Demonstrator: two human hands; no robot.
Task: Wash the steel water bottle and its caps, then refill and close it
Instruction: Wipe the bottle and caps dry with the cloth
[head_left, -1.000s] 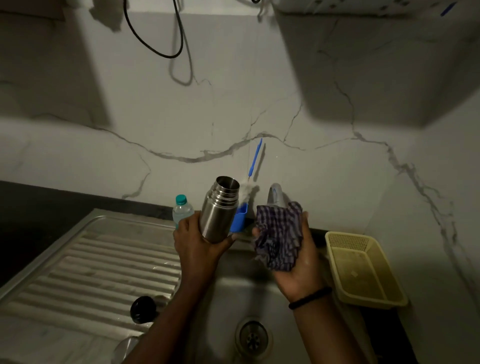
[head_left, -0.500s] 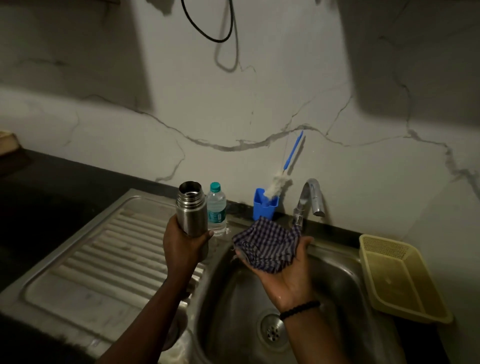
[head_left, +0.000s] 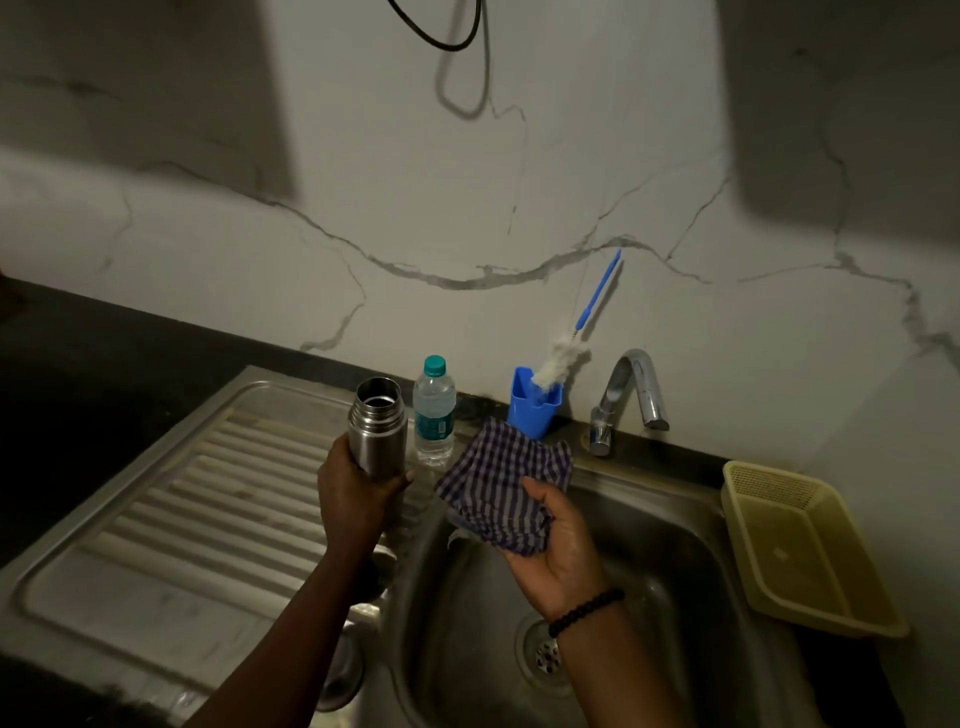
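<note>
The left hand (head_left: 358, 493) gripped the uncapped cylindrical steel water bottle (head_left: 377, 427) upright above the ribbed steel draining board (head_left: 171, 499). The right hand (head_left: 558, 551) clutched a crumpled blue-checked cloth (head_left: 506, 491) over the steel sink basin (head_left: 670, 551).

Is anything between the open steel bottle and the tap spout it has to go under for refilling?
Yes. The checked cloth, held in the right hand, is between the steel bottle and the tap spout.
</note>
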